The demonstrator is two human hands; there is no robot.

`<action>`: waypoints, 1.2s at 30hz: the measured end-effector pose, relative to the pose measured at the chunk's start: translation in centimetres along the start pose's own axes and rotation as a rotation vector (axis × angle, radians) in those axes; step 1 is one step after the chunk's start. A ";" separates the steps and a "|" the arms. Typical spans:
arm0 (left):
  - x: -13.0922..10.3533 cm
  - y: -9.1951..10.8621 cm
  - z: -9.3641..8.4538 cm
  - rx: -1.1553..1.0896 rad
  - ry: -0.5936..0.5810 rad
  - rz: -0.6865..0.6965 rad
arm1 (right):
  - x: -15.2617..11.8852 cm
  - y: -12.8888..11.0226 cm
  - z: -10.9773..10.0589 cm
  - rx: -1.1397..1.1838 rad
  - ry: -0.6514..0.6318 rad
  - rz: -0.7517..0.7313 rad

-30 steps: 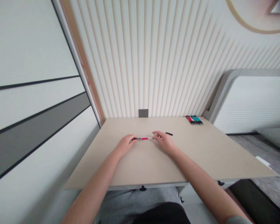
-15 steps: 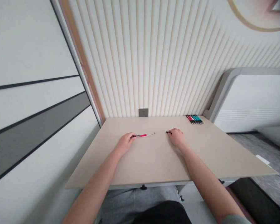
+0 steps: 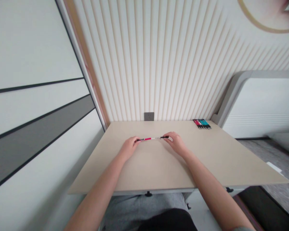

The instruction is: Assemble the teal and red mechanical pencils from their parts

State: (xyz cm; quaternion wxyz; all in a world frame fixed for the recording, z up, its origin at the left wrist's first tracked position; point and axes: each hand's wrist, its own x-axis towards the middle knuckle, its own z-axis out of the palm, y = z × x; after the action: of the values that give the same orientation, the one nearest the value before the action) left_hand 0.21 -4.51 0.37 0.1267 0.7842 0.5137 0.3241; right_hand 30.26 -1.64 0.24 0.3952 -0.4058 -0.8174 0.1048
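Observation:
My left hand [image 3: 129, 147] is closed around the black end of a red pen barrel [image 3: 147, 139] just above the desk. A thin white part, likely the refill, sticks out of the barrel to the right, with fine detail too small to make out near its tip. My right hand [image 3: 176, 143] pinches a short black pen piece [image 3: 165, 137] between thumb and fingers. This piece lies in line with the refill, at or over its tip; whether they touch, I cannot tell.
Several red, white and teal pens [image 3: 202, 124] lie side by side at the desk's back right. The beige desk [image 3: 149, 170] meets a ribbed wall with a dark socket [image 3: 149, 116]. A white cabinet [image 3: 38, 154] stands at left, a bed headboard [image 3: 262, 106] at right.
My right hand has moved left with the black pen piece, bringing it from a gap apart to the refill's tip. My left hand and the barrel stay nearly in place.

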 end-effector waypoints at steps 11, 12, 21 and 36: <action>0.1 0.3 -0.1 -0.012 -0.046 -0.009 | -0.1 -0.2 0.3 -0.021 -0.035 -0.003; 0.1 0.3 -0.1 -0.011 -0.045 -0.001 | -0.1 -0.2 0.4 -0.017 -0.038 -0.001; 0.0 0.5 0.4 -0.021 -0.062 0.101 | -0.3 -2.0 0.9 0.057 -0.111 -0.018; -0.1 1.0 0.4 -0.057 -0.039 0.128 | -0.7 -3.9 1.6 0.283 -0.152 0.181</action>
State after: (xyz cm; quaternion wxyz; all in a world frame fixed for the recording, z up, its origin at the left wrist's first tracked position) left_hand 1.10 -5.02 0.55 0.1379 0.8176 0.4507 0.3305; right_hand 27.07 -4.43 0.74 0.3744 -0.4087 -0.7822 0.2844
